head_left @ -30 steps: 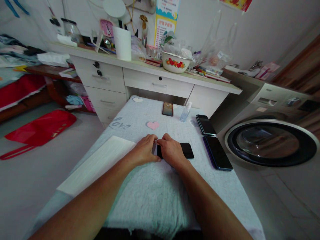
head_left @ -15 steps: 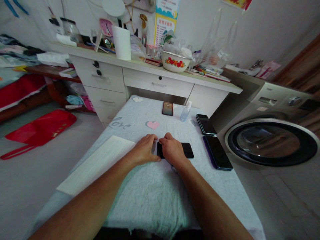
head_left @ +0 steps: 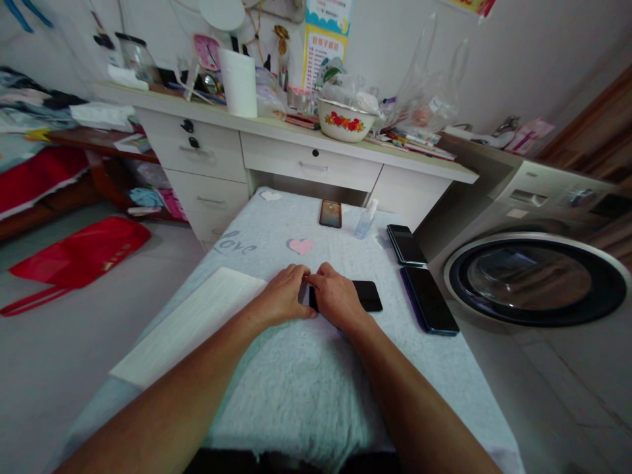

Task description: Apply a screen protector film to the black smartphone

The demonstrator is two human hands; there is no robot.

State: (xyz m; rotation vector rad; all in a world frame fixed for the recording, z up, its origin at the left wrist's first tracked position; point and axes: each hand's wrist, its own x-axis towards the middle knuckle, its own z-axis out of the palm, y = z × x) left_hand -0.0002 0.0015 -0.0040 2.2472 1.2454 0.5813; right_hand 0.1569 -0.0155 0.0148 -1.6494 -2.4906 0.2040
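Note:
A black smartphone (head_left: 369, 296) lies flat on the cloth-covered table, its long side running left to right. My left hand (head_left: 289, 294) is closed around its left end, the thumb at the near edge and the fingers at the far edge. My right hand (head_left: 336, 294) rests over the left half of the screen with its fingers curled down near the left thumb and fingertips. Whatever those right fingers may hold is hidden beneath them. To the left of my left hand lies a long pale board or folded sheet (head_left: 197, 322).
On the right side lie a phone (head_left: 407, 244) and a larger dark stack of devices (head_left: 430, 301). Farther back are a brown-backed phone (head_left: 330, 214) and a clear spray bottle (head_left: 366, 220). A white desk (head_left: 311, 160) stands behind, a washing machine (head_left: 533, 276) to the right.
My right hand has slid slightly to the left over the phone, towards my left hand. My left hand keeps its place at the phone's left end.

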